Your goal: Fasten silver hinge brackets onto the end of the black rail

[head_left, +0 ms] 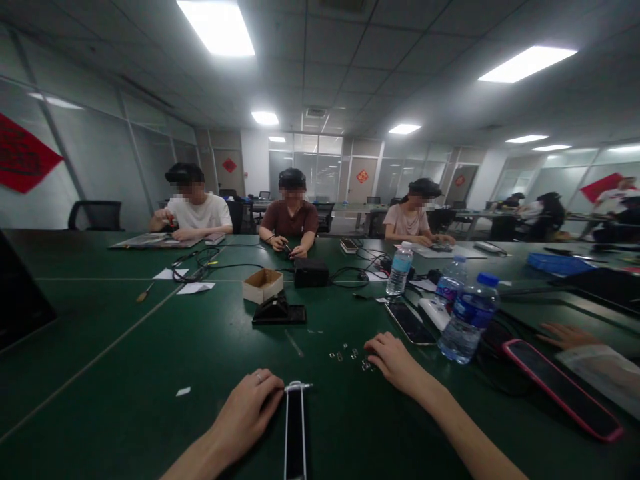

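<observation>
Wide open-plan office under bright ceiling panels, with glass partitions along the far side and a red paper banner [25, 153] high on the left wall. Across the middle of the frame, a long green work table [85, 347], and along its far edge three seated co-workers, among them a person in a brown shirt [291, 217], hands busy at the table.

Mid-table, a black power unit [311, 272], an open cardboard box [263, 285] and a black stand on a flat base [279, 313], with tangled black cables [195, 263] off to the left. Toward the right, a clear water bottle [469, 319], a black smartphone [410, 323] and, lower right, a phone in a pink case [563, 390]. At the right edge, a co-worker's hand [565, 335], apart from the person's own.

Bottom centre, a long black strip with white edges [295, 433], upright in the frame, a small metal tip at its top end. Lower left, the left hand [245, 417], fingers curled and pressed against that top end; whether they truly grip it, impossible to tell from this angle. Just right of centre, the right hand [395, 363], fingers relaxed and slightly spread, holding nothing visible, just beside a small scatter of tiny metal parts [350, 357].
</observation>
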Demonstrator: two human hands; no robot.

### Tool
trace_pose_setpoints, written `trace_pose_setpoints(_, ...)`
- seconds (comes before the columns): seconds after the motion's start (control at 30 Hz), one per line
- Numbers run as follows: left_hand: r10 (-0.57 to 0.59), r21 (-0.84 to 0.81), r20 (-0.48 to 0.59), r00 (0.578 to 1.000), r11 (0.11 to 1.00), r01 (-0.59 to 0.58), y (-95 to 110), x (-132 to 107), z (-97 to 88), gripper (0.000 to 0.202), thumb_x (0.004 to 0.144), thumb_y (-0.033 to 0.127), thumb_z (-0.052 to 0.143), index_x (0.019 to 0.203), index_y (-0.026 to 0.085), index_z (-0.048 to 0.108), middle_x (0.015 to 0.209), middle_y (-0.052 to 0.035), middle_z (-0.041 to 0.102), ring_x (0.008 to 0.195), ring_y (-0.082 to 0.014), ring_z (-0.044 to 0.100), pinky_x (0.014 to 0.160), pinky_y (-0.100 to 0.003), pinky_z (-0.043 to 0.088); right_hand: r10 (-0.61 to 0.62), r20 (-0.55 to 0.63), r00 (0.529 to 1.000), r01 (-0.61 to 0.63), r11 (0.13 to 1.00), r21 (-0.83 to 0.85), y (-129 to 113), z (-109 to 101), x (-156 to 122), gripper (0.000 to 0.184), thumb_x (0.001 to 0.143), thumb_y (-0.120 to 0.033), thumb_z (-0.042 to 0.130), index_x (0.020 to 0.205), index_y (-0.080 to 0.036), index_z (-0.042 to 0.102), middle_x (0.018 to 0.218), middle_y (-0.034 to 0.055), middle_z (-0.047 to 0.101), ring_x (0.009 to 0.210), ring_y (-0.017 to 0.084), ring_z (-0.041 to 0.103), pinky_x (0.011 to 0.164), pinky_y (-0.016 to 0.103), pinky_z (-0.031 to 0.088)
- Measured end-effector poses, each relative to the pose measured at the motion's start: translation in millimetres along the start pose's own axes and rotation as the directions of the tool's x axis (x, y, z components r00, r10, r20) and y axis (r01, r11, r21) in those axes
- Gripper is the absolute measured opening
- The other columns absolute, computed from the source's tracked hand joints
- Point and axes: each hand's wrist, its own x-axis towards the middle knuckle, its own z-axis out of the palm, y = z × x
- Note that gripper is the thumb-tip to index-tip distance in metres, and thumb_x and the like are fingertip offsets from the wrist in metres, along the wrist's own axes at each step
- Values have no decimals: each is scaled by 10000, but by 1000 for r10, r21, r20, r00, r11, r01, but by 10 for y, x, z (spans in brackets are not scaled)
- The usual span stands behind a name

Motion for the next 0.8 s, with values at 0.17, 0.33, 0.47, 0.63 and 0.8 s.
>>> trace_pose_setpoints(0.17, 2, 8, -3, 1000, 1000, -2, -4, -6, 1, 241, 954, 239, 389, 984, 215, 626, 944, -51, 618, 847, -201, 575, 747, -316, 465, 0, -26, 1000, -2, 997, -78, 60, 11, 24, 234, 895, -203, 491, 1041, -197, 675, 1070, 93, 580, 1011, 238, 515, 856, 362, 429)
trace_pose_setpoints(0.33, -4, 8, 15, 1000, 1000, 4, 15, -3, -18, 240, 950, 234, 392, 993, 207, 627, 953, -56, 620, 852, -200, 576, 758, -319, 467, 2, -39, 999, -7, 993, -122, 13, -11, 15, 217, 891, -192, 487, 985, -186, 683, 1038, 100, 586, 978, 243, 523, 824, 358, 433)
trace_pose_setpoints(0.47, -6, 9, 7, 1000, 1000, 6, 45, 1, -40, 239, 953, 240, 395, 985, 206, 629, 943, -57, 626, 847, -202, 578, 751, -316, 466, -22, -53, 998, 13, 985, -175, -10, -2, 12, 217, 888, -188, 474, 972, -169, 674, 1032, 113, 594, 964, 253, 525, 816, 376, 437)
trace_pose_setpoints(0.63, -3, 21, 7, 1000, 1000, 3, 57, 1, -50, 237, 952, 245, 402, 982, 203, 634, 941, -61, 628, 842, -205, 584, 747, -314, 465, -48, -47, 998, 37, 978, -203, 17, 14, 24, 234, 891, -188, 462, 978, -169, 678, 1031, 113, 602, 943, 249, 534, 792, 375, 442)
trace_pose_setpoints(0.8, -1, 29, 9, 1000, 1000, 1, 70, 2, -60, 235, 953, 233, 403, 984, 201, 633, 950, -62, 628, 849, -203, 588, 753, -313, 466, -52, -15, 999, 48, 976, -215, 79, 3, 46, 219, 883, -201, 497, 973, -181, 696, 1014, 105, 615, 949, 251, 543, 781, 367, 433)
